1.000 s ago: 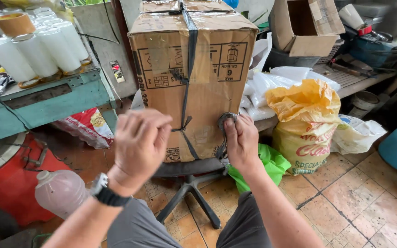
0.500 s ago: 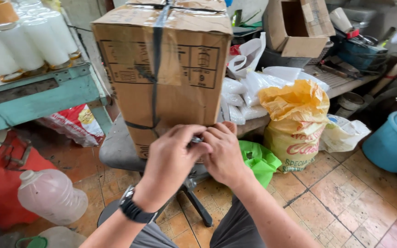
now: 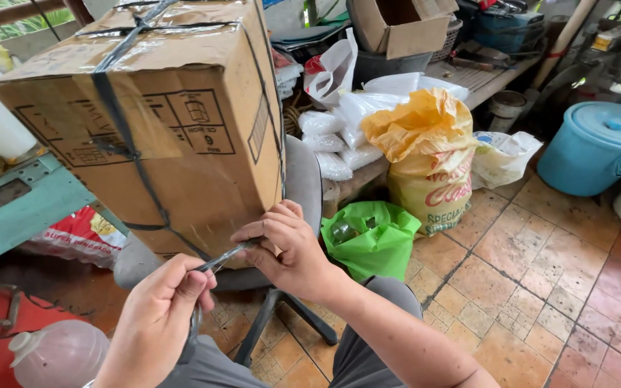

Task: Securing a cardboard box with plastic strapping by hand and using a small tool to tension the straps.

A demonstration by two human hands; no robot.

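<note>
Both hands, left hand (image 3: 154, 316) and right hand (image 3: 289, 248), pinch the dark strap (image 3: 217, 260) stretched between them below the cardboard box (image 3: 159, 122), whose binding looks mostly wrapped but unfastened.

Box (image 3: 174, 122) on chair (image 3: 303, 179), sack (image 3: 429, 169) right, bucket (image 3: 598, 147) perhaps farther right

We saw our left hand (image 3: 154, 325) low and near, fingers curled into a closed pinch. Our right hand (image 3: 287, 250) sat just above and beyond it — forearm angled in from lower right, fingertips bent inward together.
</note>
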